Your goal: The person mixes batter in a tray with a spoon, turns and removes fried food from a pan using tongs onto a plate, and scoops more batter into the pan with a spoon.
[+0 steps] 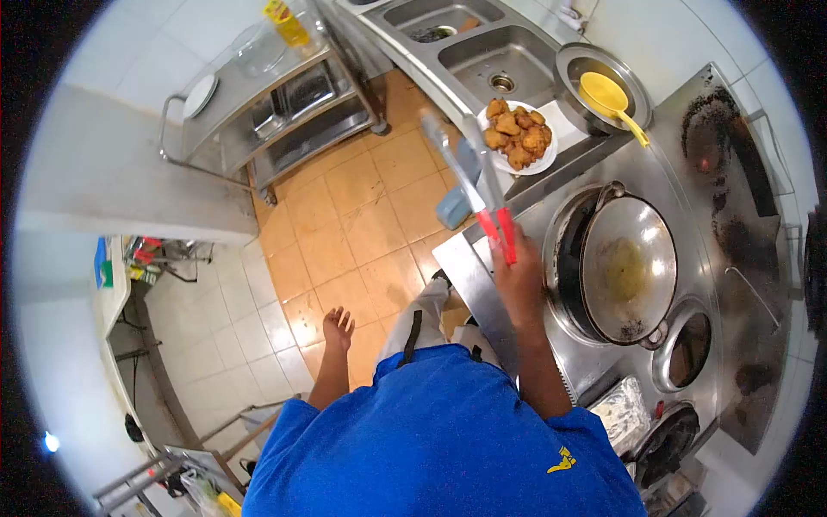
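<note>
My right hand [519, 280] is wrapped round the red handles of metal tongs [469, 177], whose jaws point away from me and stand apart with nothing between them. Just beyond, to the right of the jaws, a white plate [551, 155] holds a pile of browned fried pieces [517, 133]. To the right of that hand a wok [629, 267] with a little yellowish oil sits on the stove. My left hand [338, 327] hangs over the floor at my side, fingers apart and holding nothing.
A steel sink [534, 56] lies at the top, beside a metal bowl [564, 69] with a yellow ladle [603, 93]. A steel trolley [233, 129] stands at the upper left. Near the stove's lower edge are a foil-like package [622, 414] and a dark burner [668, 444].
</note>
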### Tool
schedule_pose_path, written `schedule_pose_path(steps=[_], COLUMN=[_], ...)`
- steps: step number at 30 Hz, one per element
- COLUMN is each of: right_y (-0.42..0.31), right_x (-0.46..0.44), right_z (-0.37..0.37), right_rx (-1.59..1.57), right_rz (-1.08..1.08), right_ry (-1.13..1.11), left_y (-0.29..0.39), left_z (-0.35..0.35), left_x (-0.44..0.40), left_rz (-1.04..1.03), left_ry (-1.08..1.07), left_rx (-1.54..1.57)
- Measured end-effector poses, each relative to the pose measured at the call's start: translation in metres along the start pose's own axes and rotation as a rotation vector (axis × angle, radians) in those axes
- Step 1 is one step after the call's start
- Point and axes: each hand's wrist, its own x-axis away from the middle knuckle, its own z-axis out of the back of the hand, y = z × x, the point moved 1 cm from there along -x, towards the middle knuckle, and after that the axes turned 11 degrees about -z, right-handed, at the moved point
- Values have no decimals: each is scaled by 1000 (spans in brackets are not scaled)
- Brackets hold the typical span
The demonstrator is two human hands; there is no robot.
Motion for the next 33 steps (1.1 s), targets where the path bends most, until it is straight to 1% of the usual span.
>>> schedule_pose_path(steps=[1, 3, 4, 6, 8, 11, 12, 15, 18, 21, 23, 24, 27, 29, 30, 31, 33], right_y=[6, 21, 23, 35, 51, 72, 88, 138, 110, 142, 163, 182, 197, 190, 188, 185, 181], right_x=[10, 32, 43, 64, 84, 116, 129, 173, 202, 243, 275, 296, 355, 387, 410, 420, 441], right_z=[-4, -14, -10, -6, 0, 17, 23, 29, 76, 91, 101, 103, 115, 122, 122, 122, 122], right_rx=[-34, -98, -140, -141, -135, -290, -225, -206, -271, -159, -81, -227, -158, -95, -172, -199, -253], right_rz=[41, 121, 78, 90, 97, -48, -42, -98, -212, -220, -159, -302, -317, -312, -430, -477, -571], right_ry=[-27, -77, -177, -239, -266, -403, -358, -141, -118, 236, 453, 459, 591, 676, 657, 654, 647], left_y=[-11, -32, -41, -55, -61, -56, -55, -47, -46, -56, -63, -70, -92, -99, -106, -112, -125], left_z=[11, 27, 31, 36, 33, 12, 7, -16, -37, -52, -67, -74, -88, -97, -97, -98, -94], left_x=[19, 51, 62, 82, 94, 108, 107, 105, 101, 101, 118, 124, 156, 192, 204, 214, 236], left_rz=[-12, 34, 44, 70, 60, 35, 33, 27, 63, 132, 171, 205, 340, 366, 407, 441, 473], left_ry=[47, 113, 121, 135, 103, 11, -30, -158, -293, -426, -539, -600, -791, -928, -1003, -1079, -1088], left_rx=[2, 62, 80, 112, 145, 130, 117, 15, -116, -233, -298, -319, -389, -469, -488, -501, -543])
